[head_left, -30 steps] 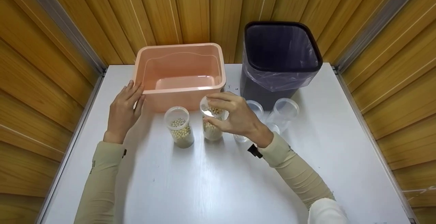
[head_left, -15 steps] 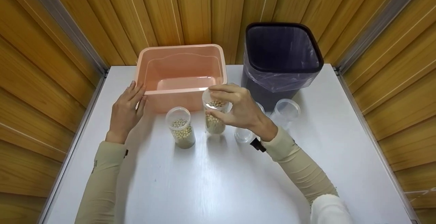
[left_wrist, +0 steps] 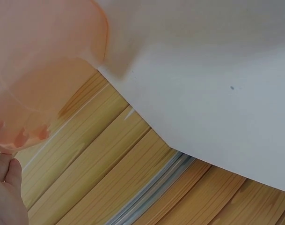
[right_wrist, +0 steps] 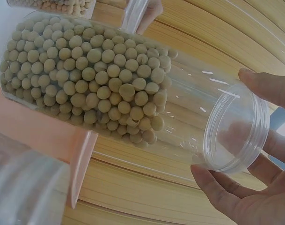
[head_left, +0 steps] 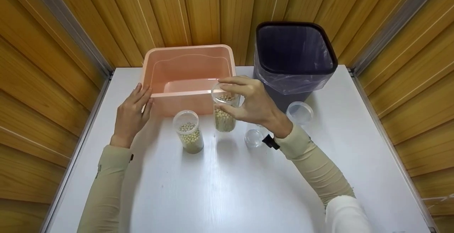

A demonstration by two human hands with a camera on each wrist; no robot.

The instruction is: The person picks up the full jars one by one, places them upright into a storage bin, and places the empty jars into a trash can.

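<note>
My right hand (head_left: pixel 253 100) grips a clear plastic jar (right_wrist: pixel 189 98) by its rim, thumb and fingers spread around the mouth. Round beige beans (right_wrist: pixel 86 75) fill over half of it. In the head view the jar is raised, with its shadow apart from its base, in front of the basin's right side. A second jar of beans (head_left: pixel 191 137) stands upright to its left. At the front left corner of the pink plastic basin (head_left: pixel 188 102), my left hand (head_left: pixel 130 114) touches the rim with fairly straight fingers; in the left wrist view only its fingertips and part of the palm show.
Behind the right forearm stand empty clear jars, one with its rim (head_left: pixel 299 109) showing and one with its base (head_left: pixel 254 138) below my hand. A dark bin (head_left: pixel 275 93) with a bag liner stands at the back right. Wood-patterned walls (head_left: pixel 202 9) enclose the white table (head_left: pixel 212 190).
My right hand has lifted the jar of beans off the table, up toward the basin's front rim. The left hand has stayed at the basin's corner.
</note>
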